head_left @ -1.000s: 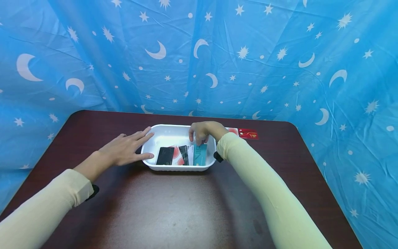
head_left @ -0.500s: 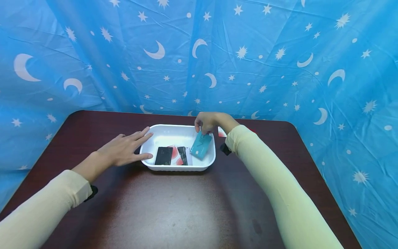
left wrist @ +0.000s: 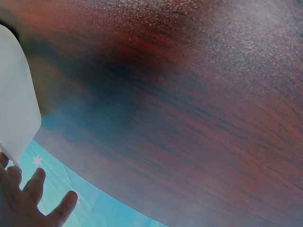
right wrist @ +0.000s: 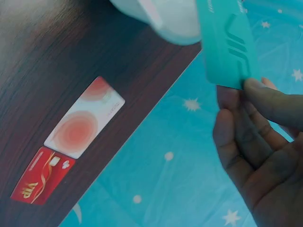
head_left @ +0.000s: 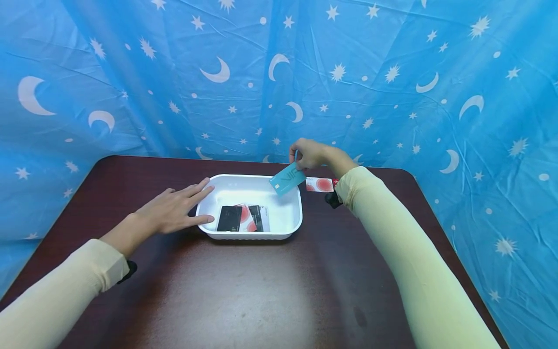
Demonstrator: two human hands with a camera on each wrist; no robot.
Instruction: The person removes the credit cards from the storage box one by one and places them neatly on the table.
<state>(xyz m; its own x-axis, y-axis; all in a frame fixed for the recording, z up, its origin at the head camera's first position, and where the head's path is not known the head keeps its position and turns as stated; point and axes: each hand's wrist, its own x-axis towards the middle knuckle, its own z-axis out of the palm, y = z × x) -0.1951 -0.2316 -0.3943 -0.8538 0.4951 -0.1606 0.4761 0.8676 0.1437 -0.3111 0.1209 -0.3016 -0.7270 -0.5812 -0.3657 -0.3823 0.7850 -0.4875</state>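
A teal VIP card (head_left: 287,179) is pinched at one end between the thumb and fingers of my right hand (head_left: 308,153), raised over the back right corner of the white tray (head_left: 279,228). The right wrist view shows the thumb on the face of the teal card (right wrist: 229,42). With fingers spread, my left hand (head_left: 174,209) rests at the left rim of the tray. Inside, along the front, lie a black card (head_left: 229,218), a white card with red circles (head_left: 247,220), and a dark-and-white card (head_left: 260,219), partly overlapping.
Right of the tray, a white card with red circles (right wrist: 78,127) and a red VIP card (right wrist: 42,176) lie end to end on the dark wooden table (head_left: 209,291). A blue curtain (head_left: 244,97) with moons and stars hangs behind the table's back edge.
My right hand has lifted the teal card from the tray's right side and moved it up, back and rightward, turning it. My left hand has stayed at the rim.
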